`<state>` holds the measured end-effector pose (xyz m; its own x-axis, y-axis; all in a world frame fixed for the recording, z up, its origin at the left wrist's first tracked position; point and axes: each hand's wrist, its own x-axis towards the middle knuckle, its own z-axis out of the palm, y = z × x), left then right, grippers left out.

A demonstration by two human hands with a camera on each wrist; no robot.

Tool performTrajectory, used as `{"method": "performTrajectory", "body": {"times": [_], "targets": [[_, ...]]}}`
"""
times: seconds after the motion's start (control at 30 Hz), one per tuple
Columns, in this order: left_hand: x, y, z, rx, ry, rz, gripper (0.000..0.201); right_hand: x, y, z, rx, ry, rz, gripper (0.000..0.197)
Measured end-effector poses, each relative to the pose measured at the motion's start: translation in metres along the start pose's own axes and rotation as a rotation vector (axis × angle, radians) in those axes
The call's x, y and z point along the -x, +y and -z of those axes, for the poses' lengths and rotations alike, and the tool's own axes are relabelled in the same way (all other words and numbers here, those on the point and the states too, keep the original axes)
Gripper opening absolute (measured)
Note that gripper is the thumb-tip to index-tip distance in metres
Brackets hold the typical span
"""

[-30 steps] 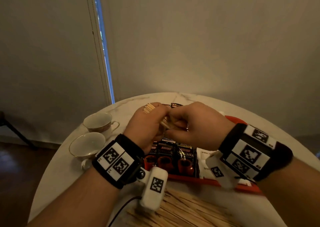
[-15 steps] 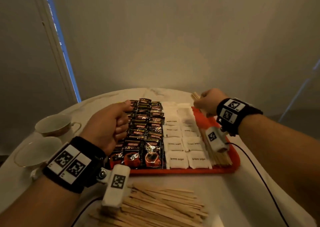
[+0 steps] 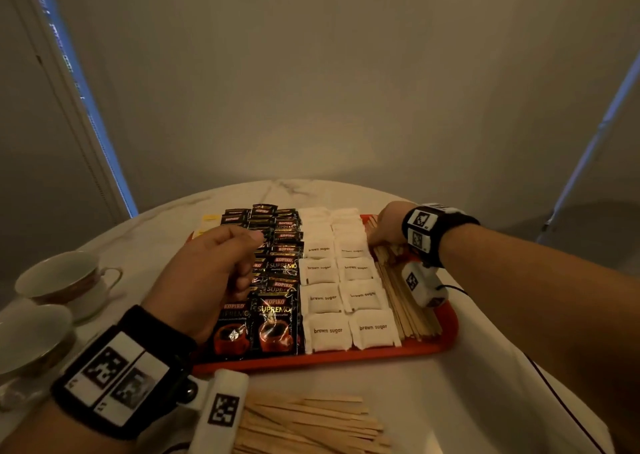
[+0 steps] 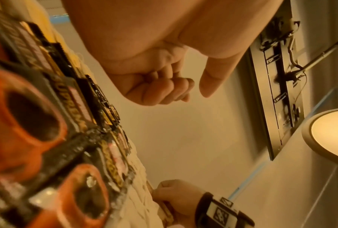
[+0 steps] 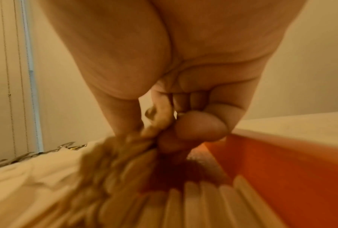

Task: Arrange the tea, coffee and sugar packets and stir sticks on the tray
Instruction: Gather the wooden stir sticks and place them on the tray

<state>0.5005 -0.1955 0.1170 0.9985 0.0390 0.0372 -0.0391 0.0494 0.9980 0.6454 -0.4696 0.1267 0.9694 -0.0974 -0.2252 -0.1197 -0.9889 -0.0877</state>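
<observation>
A red tray (image 3: 346, 356) holds black coffee packets (image 3: 277, 325) on the left, white brown-sugar packets (image 3: 329, 330) in the middle and a row of wooden stir sticks (image 3: 405, 301) along its right side. Yellow tea packets (image 3: 209, 219) peek out at the far left corner. My right hand (image 3: 377, 235) grips a bundle of stir sticks (image 5: 125, 151) at the tray's far right, low over the row. My left hand (image 3: 247, 263) hovers above the coffee packets with its fingers curled into the palm (image 4: 175, 91) and nothing in it.
A loose pile of stir sticks (image 3: 311, 422) lies on the white round table in front of the tray. Two teacups (image 3: 62, 277) (image 3: 31, 335) stand at the left. A cable (image 3: 554, 394) trails from my right wrist across the table.
The hands parted from holding the sticks together. My right hand carried the bundle to the tray's far right and lowered it onto the row. The left hand stays over the coffee.
</observation>
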Motion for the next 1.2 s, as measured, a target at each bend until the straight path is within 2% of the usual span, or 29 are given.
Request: {"method": "performTrajectory", "body": {"times": [0.1, 0.23, 0.43, 0.57, 0.67, 0.8, 0.9, 1.07, 1.2], "targets": [[0.004, 0.011, -0.027, -0.146, -0.085, -0.061, 0.012, 0.001, 0.004, 0.007, 0.018, -0.002, 0.005, 0.048], [0.002, 0.035, -0.066, -0.438, -0.25, -0.119, 0.013, 0.003, 0.008, 0.018, 0.093, 0.004, 0.033, 0.037], [-0.037, 0.048, -0.118, -0.899, -0.337, -0.15, 0.01, 0.008, 0.025, 0.021, 0.068, 0.017, 0.054, 0.037], [-0.064, 0.039, -0.148, -1.239, -0.42, -0.177, 0.026, 0.006, 0.032, 0.022, -0.02, 0.041, 0.153, 0.034], [-0.074, 0.032, -0.169, -1.431, -0.504, -0.181, 0.035, 0.003, 0.039, 0.02, -0.047, 0.028, 0.227, 0.043], [-0.082, 0.022, -0.19, -1.558, -0.609, -0.195, 0.04, 0.001, 0.048, 0.017, 0.036, -0.019, 0.3, 0.034], [-0.09, 0.011, -0.197, -1.588, -0.633, -0.165, 0.04, -0.003, 0.053, 0.014, -0.005, 0.041, 0.332, 0.038], [-0.098, -0.003, -0.2, -1.658, -0.608, -0.13, 0.044, -0.008, 0.056, 0.014, 0.054, 0.015, 0.375, 0.038], [-0.104, -0.007, -0.196, -1.647, -0.573, -0.133, 0.044, -0.009, 0.063, 0.016, -0.001, 0.046, 0.389, 0.037]]}}
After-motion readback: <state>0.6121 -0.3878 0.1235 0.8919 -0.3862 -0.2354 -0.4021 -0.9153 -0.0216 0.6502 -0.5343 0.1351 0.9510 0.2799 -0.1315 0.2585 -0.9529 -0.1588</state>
